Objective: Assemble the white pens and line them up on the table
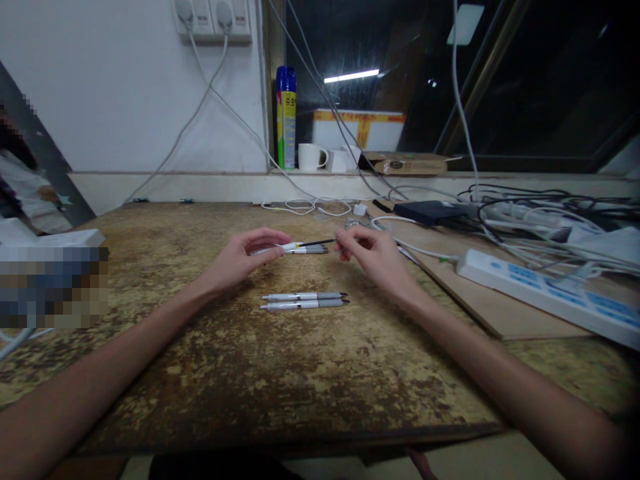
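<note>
My left hand (251,251) is closed around a white pen barrel (289,247) pointing to the right. From the barrel's end a thin dark pen refill (318,243) runs across to my right hand (369,248), whose thumb and fingertips pinch its tip. How much of the refill lies inside the barrel is hidden. Just behind and below the held parts, at least one grey-and-white pen (316,251) rests on the table, partly covered from view. Nearer to me, two pens (306,304) with clear barrels and grey grips lie side by side, tips to the right.
The worn wooden table (280,373) has a board (450,287) on its right, bearing a white power strip (545,287) and tangled cables. A white cable (300,208) loops at the back. On the sill stand a spray can (286,120) and a white mug (310,157).
</note>
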